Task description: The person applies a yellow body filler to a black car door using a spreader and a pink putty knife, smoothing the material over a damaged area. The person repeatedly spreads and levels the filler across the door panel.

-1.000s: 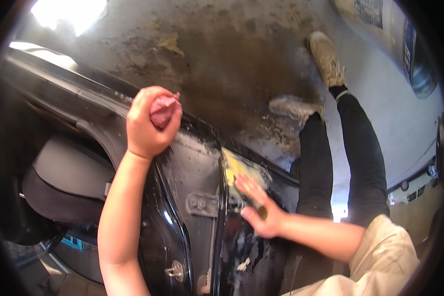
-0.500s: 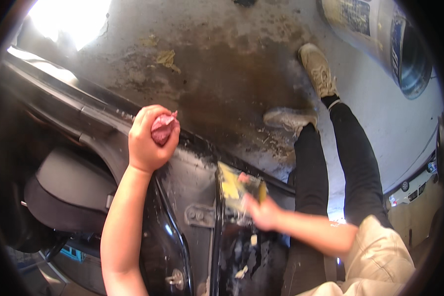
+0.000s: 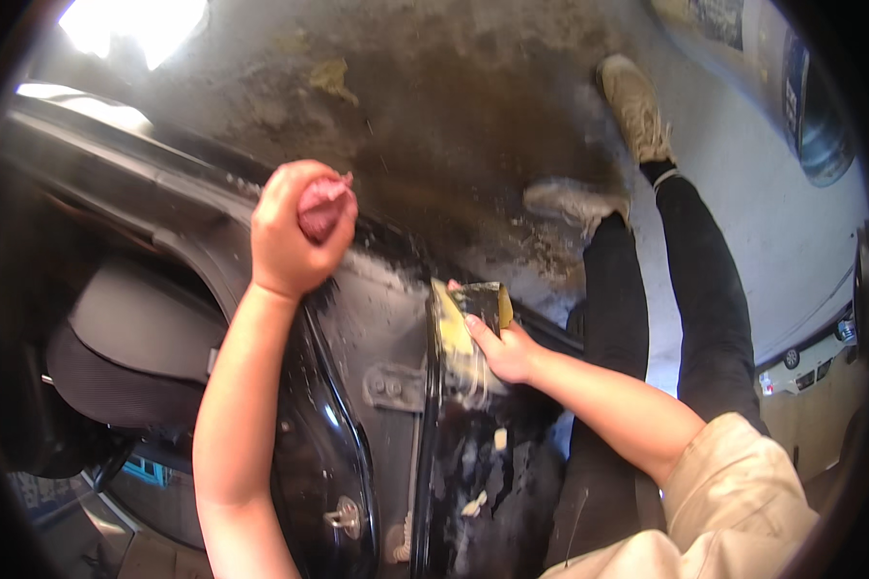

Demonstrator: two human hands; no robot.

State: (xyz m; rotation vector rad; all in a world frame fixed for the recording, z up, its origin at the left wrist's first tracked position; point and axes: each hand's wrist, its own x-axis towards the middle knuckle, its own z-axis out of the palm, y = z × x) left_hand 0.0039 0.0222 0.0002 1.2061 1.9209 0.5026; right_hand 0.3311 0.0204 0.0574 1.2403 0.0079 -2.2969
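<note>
Stained floor (image 3: 434, 106); left fingers (image 3: 274, 203) wrap reddish wad (image 3: 322, 208), right fingers (image 3: 484, 334) clasp dark sheet (image 3: 480, 302)

White glare (image 3: 133, 27) blows out the upper left (fisheye edges curve noticeably).

Worn on the head, the left fisheye camera faced steeply down, near the left hand (image 3: 282, 232) and right hand (image 3: 512, 355); its wide view bent at the rim, taking in black car bodywork (image 3: 454, 454), floor (image 3: 434, 96) and legs (image 3: 618, 318).
</note>
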